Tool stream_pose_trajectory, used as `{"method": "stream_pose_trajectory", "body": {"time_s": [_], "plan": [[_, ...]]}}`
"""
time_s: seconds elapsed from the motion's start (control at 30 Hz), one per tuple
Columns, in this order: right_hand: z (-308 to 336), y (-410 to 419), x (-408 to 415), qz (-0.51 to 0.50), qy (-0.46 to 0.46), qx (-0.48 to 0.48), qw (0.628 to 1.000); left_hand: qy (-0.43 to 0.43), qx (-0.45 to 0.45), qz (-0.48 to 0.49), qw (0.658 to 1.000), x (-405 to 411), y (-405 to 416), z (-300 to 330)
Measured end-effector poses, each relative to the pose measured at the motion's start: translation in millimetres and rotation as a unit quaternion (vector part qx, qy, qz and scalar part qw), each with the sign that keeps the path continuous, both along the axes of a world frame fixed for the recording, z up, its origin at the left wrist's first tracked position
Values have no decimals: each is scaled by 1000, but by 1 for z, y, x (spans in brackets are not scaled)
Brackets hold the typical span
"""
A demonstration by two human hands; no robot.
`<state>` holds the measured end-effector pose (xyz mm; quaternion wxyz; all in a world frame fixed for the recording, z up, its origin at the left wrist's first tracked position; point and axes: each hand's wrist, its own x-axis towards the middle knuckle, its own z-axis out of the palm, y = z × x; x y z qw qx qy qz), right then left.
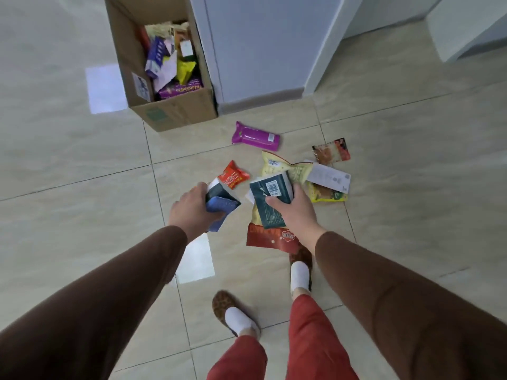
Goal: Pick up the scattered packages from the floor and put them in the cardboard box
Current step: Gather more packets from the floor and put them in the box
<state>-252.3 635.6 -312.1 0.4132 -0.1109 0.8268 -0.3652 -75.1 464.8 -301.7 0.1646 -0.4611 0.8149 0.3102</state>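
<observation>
A glossy floor (82, 165) of large pale beige tiles with thin dark grout lines fills the view, reflecting bright window patches. A pale blue-grey wall corner (260, 50) rises at the top centre. Just left of it, touching its base, stands an open brown cardboard box (175, 111), tall and rectangular, already holding a jumble of crinkly purple, yellow and white packets.

Two arms in brown sleeves reach down over red trousers and patterned slippers. The left hand (189, 207) has its fingers closed around a blue packet (222, 208) together with a dark one. The right hand (293, 209) grips a stack: a dark teal packet (270, 198) with a barcode on top, a red packet (271, 238) hanging beneath.

Loose on the tiles between the hands and the box lie a shiny magenta oblong packet (255, 137), a pale yellow pouch (279, 165), a white flat sachet (329, 178), a small red crumpled packet (233, 175), a yellow-green pouch (327, 194) and a small red-and-brown sachet (332, 152).
</observation>
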Motion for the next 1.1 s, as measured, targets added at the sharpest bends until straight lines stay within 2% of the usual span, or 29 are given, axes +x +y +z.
{"method": "stream_pose_trajectory", "body": {"time_s": [0.23,0.47,0.6,0.87,1.1], "plan": [[5,-102,51,55,3,-8,998,-3,-10,18,1000,51,-94,8],[-5,-213,75,54,-28,-13,998,-14,-22,14,1000,72,-209,6],[-7,-277,91,53,-4,-4,999,-14,-30,17,999,85,-273,5],[1,-400,126,-20,1,-10,1000,36,2,23,999,105,-401,8],[5,-507,160,-123,-4,-21,992,31,8,-43,999,123,-522,15]]}}
